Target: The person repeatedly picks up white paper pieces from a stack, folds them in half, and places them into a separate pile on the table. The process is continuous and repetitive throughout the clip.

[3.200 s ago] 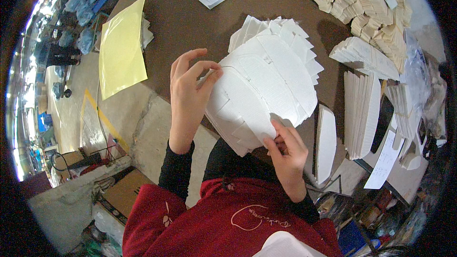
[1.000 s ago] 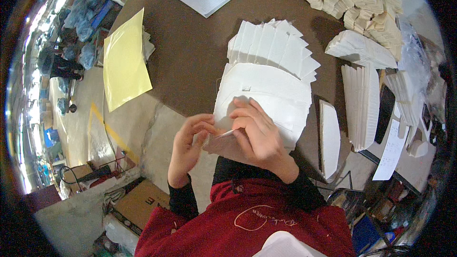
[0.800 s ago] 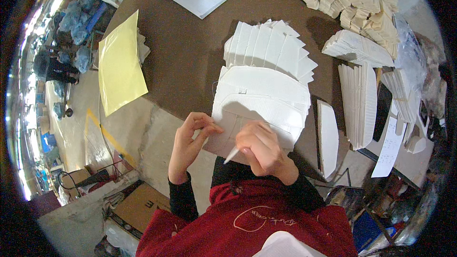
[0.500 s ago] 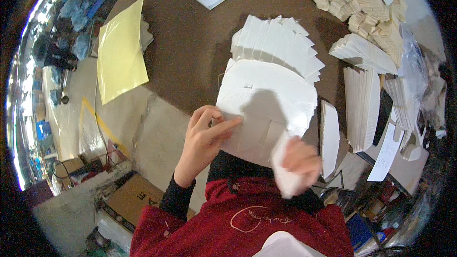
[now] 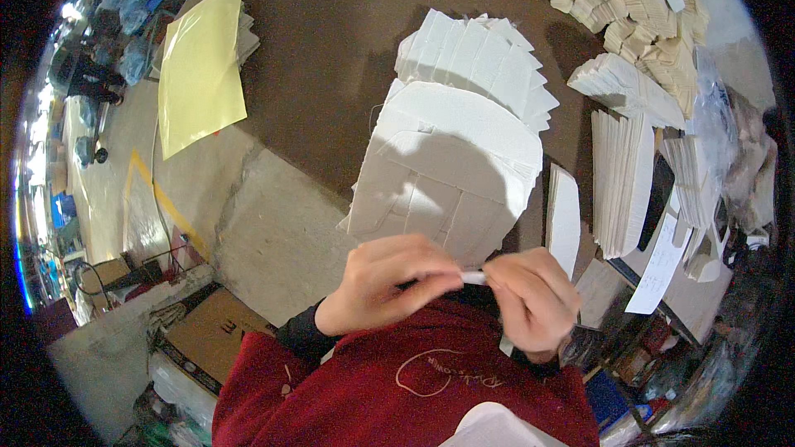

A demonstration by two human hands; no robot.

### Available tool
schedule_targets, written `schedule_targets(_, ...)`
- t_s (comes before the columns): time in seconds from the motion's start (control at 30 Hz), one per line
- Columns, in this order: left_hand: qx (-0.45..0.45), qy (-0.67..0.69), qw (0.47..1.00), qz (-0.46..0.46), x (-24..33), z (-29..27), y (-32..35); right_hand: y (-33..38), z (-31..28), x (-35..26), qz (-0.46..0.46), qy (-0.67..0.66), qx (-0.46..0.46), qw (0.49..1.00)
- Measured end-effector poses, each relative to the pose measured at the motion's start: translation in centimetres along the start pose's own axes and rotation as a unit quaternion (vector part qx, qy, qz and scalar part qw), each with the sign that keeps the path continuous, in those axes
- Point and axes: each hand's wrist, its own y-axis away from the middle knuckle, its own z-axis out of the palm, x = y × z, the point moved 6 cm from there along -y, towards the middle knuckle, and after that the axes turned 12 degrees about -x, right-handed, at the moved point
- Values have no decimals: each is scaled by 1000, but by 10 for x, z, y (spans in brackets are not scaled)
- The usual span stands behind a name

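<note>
Close to my body, my left hand [image 5: 393, 277] and my right hand [image 5: 534, 294] pinch a white piece of cloth [image 5: 473, 277] between them. Only a short rolled or edge-on bit of it shows between the fingertips; the rest is hidden by the hands. Just beyond them lies a stack of white cut panels [image 5: 464, 116], rounded at the far end, with seam-like lines on the top one. Behind that, more white pieces [image 5: 476, 50] are fanned out on the brown table [image 5: 315, 74].
Right of the stack are a single white piece [image 5: 563, 215] and upright bundles of white panels [image 5: 617, 182]. Cream bundles [image 5: 621, 0] are heaped at the far right. A yellow sheet [image 5: 203, 70] lies on the left table edge. A cardboard box [image 5: 211, 331] stands lower left.
My left hand has come off the stack and moved back toward my body. The right hand's white piece is now pinched between both hands. The view has shifted slightly.
</note>
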Motion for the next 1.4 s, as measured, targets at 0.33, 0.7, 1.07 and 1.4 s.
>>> schedule_targets(0.33, 260, 112, 946, -156, -47, -43, 19, 7, -2, 56, 241, -82, 107, 961)
schedule_targets(0.7, 244, -230, 932, -138, -58, -55, -14, 2, 19, 94, 314, -91, 137, 935)
schedule_targets(1.07, 235, -293, 915, -146, -56, -43, -19, -8, 18, 84, 275, 12, 158, 948)
schedule_targets(1.4, 216, -280, 912, -208, -48, -29, -22, -15, 9, 85, 264, 107, 105, 953)
